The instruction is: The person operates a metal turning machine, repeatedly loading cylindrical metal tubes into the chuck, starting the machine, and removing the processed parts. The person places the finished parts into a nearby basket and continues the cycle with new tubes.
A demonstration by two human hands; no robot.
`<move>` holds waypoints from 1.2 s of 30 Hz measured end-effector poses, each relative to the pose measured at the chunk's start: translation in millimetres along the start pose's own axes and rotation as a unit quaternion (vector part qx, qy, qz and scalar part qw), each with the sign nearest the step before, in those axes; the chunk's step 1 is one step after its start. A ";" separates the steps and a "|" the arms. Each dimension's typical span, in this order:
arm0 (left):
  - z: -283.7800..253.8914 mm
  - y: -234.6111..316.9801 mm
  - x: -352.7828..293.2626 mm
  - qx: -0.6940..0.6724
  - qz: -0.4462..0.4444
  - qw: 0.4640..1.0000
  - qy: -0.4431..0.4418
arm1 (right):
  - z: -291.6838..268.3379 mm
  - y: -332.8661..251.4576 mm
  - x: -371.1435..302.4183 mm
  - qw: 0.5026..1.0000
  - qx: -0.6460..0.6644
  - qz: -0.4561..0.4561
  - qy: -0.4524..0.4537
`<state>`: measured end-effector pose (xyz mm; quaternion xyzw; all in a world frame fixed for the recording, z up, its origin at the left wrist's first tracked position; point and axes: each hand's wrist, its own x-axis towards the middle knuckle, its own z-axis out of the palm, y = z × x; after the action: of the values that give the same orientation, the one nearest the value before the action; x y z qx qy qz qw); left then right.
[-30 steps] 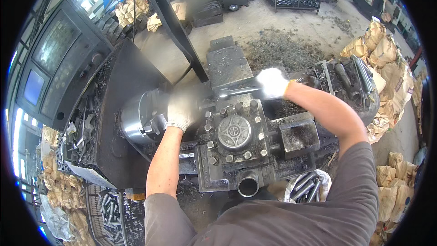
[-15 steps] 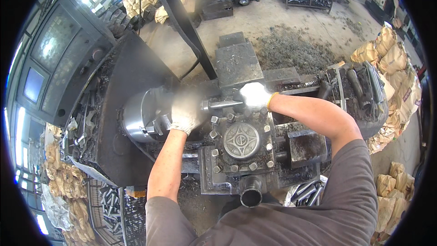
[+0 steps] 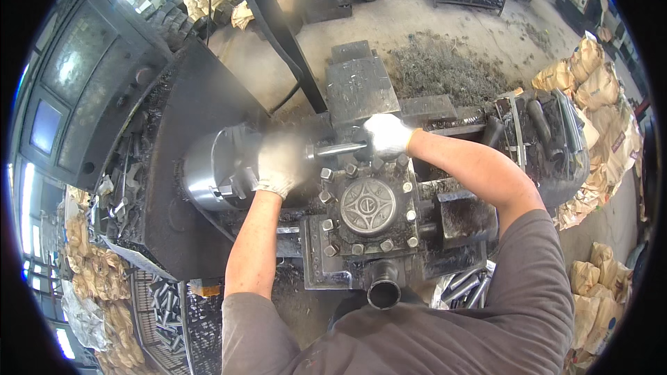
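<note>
A shiny metal rod (image 3: 339, 148) lies level between my hands, above the bolted square tool post (image 3: 368, 207) of a lathe. My right hand (image 3: 386, 133), in a white glove, is closed around the rod's right end. My left hand (image 3: 277, 164), also gloved, is at the rod's left end, beside the jaws of the round steel chuck (image 3: 206, 170). A hazy blur covers its fingers, so their grip cannot be made out. The rod's far left end is hidden behind that hand.
Loose tools lie on a ledge by the control cabinet (image 3: 83, 83) at left. A dark upright post (image 3: 274, 28) stands beyond the chuck. Metal bars fill a bin (image 3: 167, 312) at lower left. Paper sacks (image 3: 601, 125) are stacked at right. Shavings (image 3: 445, 69) cover floor behind the lathe.
The whole view has shifted slightly. My right hand sits a little nearer the rod's right end and looks marginally lower in relation to the tool post. Both hands otherwise keep their places.
</note>
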<state>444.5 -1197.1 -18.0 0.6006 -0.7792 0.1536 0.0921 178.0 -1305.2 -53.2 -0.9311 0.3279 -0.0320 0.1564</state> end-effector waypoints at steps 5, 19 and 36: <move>3.9 3.1 -3.9 0.022 -0.059 0.996 -0.059 | -55.7 64.7 -92.4 0.986 -0.071 0.148 -0.011; 129.0 -78.3 -427.3 -0.721 -0.517 0.432 0.162 | -20.7 92.3 -234.7 0.841 -0.411 0.201 -0.287; 116.4 -56.1 -402.7 -0.528 -0.691 0.477 0.127 | -102.3 15.1 -185.7 0.943 -0.198 0.263 0.054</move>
<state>608.7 -885.3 -251.8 0.7570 -0.0262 -0.3251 0.5661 6.9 -1228.7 47.1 -0.8209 0.5686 0.0256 -0.0463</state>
